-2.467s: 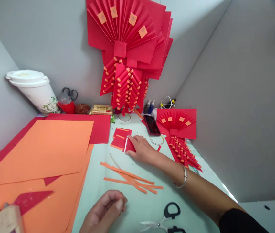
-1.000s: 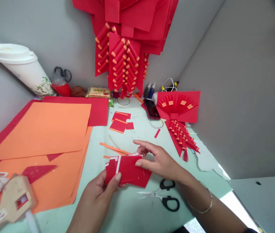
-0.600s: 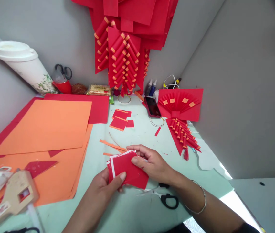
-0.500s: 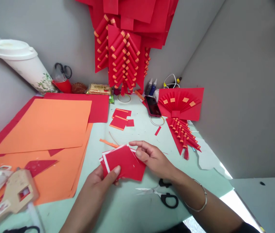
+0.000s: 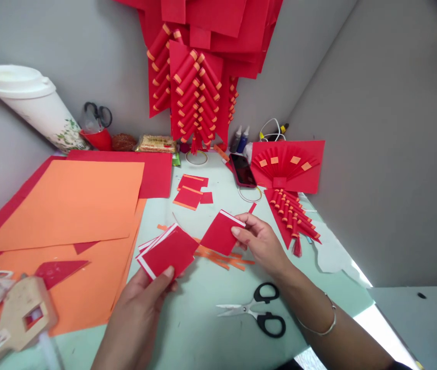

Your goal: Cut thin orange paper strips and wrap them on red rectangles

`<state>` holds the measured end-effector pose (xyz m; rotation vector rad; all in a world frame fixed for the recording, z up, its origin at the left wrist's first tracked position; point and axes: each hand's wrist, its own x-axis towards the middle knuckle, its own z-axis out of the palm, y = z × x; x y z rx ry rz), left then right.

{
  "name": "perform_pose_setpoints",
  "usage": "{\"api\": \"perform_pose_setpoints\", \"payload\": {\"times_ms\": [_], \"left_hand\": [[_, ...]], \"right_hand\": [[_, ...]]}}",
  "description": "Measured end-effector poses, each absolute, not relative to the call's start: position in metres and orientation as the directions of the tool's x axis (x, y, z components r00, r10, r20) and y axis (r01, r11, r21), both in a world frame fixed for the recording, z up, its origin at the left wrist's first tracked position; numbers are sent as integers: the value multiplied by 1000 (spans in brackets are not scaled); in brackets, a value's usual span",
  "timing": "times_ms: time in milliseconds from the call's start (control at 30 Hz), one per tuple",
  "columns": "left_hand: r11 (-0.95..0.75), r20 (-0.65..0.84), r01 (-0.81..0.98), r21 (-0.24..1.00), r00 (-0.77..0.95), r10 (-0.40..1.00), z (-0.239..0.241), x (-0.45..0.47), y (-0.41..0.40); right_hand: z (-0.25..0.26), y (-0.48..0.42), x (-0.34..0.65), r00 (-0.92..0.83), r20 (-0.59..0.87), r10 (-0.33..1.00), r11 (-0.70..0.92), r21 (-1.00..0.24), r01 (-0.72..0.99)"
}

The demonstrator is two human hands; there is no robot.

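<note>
My left hand (image 5: 151, 293) grips a small stack of red paper squares (image 5: 170, 252) with white strips along their edges, the thumb pressed on top. Between the thumb and fingers of my right hand (image 5: 259, 239) is a single red paper square (image 5: 221, 232) with one white edge. The two hands are apart, and the corners of the square and the stack nearly meet. Under the single square lie several narrow orange paper strips (image 5: 224, 258). A pair of scissors (image 5: 251, 310) with black handles rests on the table near my right forearm, blades slightly apart.
Orange sheets (image 5: 68, 200) and a hot glue gun (image 5: 21, 308) lie to the left. Farther back are red pieces with orange edges (image 5: 188, 198), a phone (image 5: 243, 169) and a red paper fan (image 5: 285, 164). Firecracker decorations (image 5: 197, 97) hang at the back wall.
My right hand has drawn one red square off the stack and moved right with it. My left hand has shifted left with the rest. The orange strips underneath now show.
</note>
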<state>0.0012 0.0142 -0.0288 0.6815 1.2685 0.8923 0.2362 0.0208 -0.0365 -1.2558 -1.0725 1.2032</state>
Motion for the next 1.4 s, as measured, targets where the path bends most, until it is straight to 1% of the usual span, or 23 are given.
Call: {"api": "perform_pose_setpoints", "payload": {"times_ms": [100,167,400,500,600,667,733,867,1000,1167,1267,1400], "left_hand": [[521,-516,-113,846,77,853,-35,-1,13],[529,-525,-86,844,66,849,-38,-3,12],[543,-538,-54,838,85,839,-35,-5,12],[455,-466,110,883,99,879,-33,-6,15],[334,-404,313,889,193,894,-35,-9,18],[302,-416,381,874,267,869,-36,-10,17],[298,-430,409,862,280,858,-36,-8,15],[313,-429,430,847,205,880,-26,1,6],[312,-422,431,847,186,887,-18,6,2],[341,-422,350,872,190,886,-24,-1,6],[354,-412,282,892,185,892,-26,-4,8],[415,-444,163,895,239,864,-24,-3,9]], "right_hand": [[-35,18,232,83,153,985,152,-988,13],[-34,16,230,66,236,970,233,-971,52],[-40,17,229,80,260,962,251,-963,100],[-41,20,229,98,282,954,276,-958,74],[-41,23,229,111,278,954,277,-960,29],[-41,23,229,130,268,955,270,-963,-1],[-41,22,229,142,260,955,263,-965,-4],[-43,19,228,111,254,961,252,-967,30],[-47,18,228,57,236,970,236,-972,4],[-46,18,225,65,193,979,195,-981,-19],[-45,17,226,85,135,987,141,-988,-68],[-46,17,234,6,66,998,66,-982,-179]]}}
